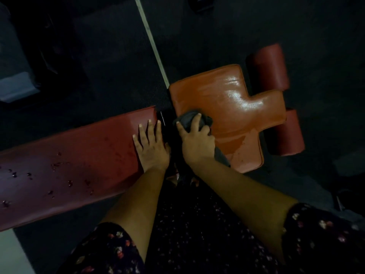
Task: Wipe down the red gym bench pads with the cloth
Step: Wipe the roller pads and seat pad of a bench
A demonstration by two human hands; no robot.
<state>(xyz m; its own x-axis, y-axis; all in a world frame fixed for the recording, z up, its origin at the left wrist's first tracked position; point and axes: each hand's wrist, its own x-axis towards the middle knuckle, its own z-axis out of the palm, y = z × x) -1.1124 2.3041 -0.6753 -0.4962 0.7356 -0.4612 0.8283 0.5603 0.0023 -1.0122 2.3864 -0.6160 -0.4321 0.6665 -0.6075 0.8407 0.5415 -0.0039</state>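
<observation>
A long dark red back pad [69,165] runs from the left edge toward the centre, with several scuffed spots on its surface. My left hand [151,147] rests flat on its right end, fingers straight and spread. To the right lies an orange-red seat pad [233,107], glossy and wet-looking. My right hand [197,141] grips a dark grey cloth [189,118] and presses it on the seat pad's near left part. Two red roller pads [268,68] [290,133] sit beyond the seat pad on the right.
Dark rubber floor [110,62] surrounds the bench, crossed by a pale strip [152,42]. A grey block-like object [17,86] stands at the left edge. A black gap with frame parts [166,119] separates the two pads. My floral sleeves fill the bottom.
</observation>
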